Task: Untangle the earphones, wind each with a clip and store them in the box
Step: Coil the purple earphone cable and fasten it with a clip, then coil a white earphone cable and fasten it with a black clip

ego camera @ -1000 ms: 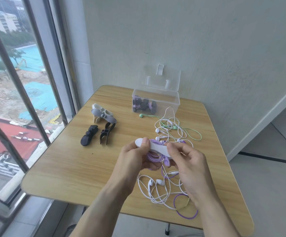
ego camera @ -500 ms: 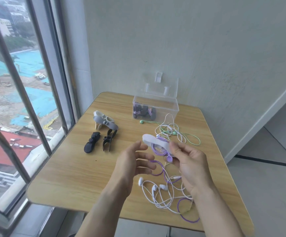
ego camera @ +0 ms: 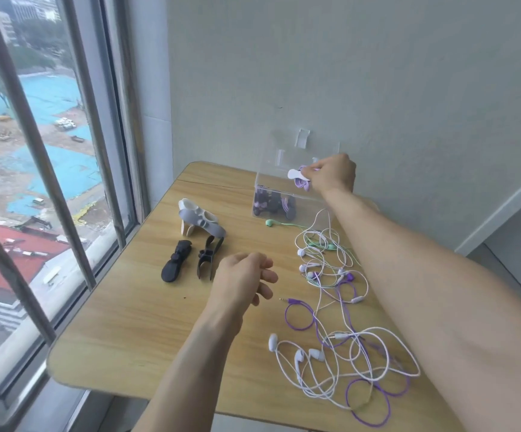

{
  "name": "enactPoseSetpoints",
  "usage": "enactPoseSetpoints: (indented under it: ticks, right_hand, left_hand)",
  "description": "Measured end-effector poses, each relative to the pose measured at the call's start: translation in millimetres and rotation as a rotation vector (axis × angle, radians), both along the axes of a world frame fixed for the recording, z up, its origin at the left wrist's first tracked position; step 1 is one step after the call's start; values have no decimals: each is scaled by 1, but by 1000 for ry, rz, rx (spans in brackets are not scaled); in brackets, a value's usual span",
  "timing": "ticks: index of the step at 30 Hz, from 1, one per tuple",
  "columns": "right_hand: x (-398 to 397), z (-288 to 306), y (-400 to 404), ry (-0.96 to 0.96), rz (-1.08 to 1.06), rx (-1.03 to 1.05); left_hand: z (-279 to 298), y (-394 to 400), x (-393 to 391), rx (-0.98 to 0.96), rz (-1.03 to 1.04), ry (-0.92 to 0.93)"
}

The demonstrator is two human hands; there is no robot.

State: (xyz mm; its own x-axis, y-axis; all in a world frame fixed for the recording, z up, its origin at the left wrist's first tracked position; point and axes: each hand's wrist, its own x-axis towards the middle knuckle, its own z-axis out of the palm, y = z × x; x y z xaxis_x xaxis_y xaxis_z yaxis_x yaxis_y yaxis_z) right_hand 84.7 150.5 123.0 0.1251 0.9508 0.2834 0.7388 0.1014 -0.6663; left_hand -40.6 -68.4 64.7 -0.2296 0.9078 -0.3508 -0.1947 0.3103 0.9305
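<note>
Right hand [ego camera: 334,174] pinching white clip [ego camera: 296,175] wound with purple earphones over open clear box [ego camera: 273,194] at table's far edge; dark wound bundles [ego camera: 271,204] inside. Left hand [ego camera: 243,280] loosely curled, empty.

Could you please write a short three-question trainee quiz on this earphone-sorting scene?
1. True or false: the right hand holds a white clip wound with purple earphone cable above the open clear plastic box.
2. Which hand holds nothing? A) left B) right
3. Fill in: two ____ plastic clips lie on the wooden table near the window.

Key: 1 true; 2 A, the left hand; 3 black.
</note>
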Motion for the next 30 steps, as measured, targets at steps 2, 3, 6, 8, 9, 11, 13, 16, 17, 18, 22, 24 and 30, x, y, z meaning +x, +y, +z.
enactPoseSetpoints:
  ticks: [2,3,6,8,9,11,13,16,17,18,22,24,30]
  right_hand:
    - [-12,-7,16,-247,25,-19]
    - [-16,-10,22,-363,42,-30]
    - [-29,-20,39,-568,39,-69]
    - [-35,-22,44,-632,14,-95]
    - [-38,-23,44,-650,3,-119]
    - [-36,-22,46,-639,-24,-185]
    - [-30,-20,43,-614,-43,-310]
    - [-21,-13,39,-657,59,-621]
    - [-18,-9,38,-662,97,-686]
    - [-15,-7,36,-678,132,-716]
    - [-5,-5,32,-692,153,-633]
    - [0,-7,30,-629,122,-499]
    - [21,4,17,-393,56,-94]
  left_hand:
    - [-2,8,-5,-2,3,7]
    - [-3,11,-7,-3,7,5]
    - [-8,19,-14,-9,18,-2]
    - [-10,21,-18,-14,34,-10]
    - [-11,21,-19,-13,40,-13]
    - [-10,22,-18,-10,40,-14]
    - [-9,22,-15,-10,28,-13]
    - [-9,21,-10,-10,12,-3]
    - [-9,21,-9,-13,9,3]
    - [-9,22,-8,-16,5,7]
    - [-9,22,-1,-27,-5,12]
    - [-8,22,2,-28,-15,18]
    - [-4,21,7,-4,-95,91]
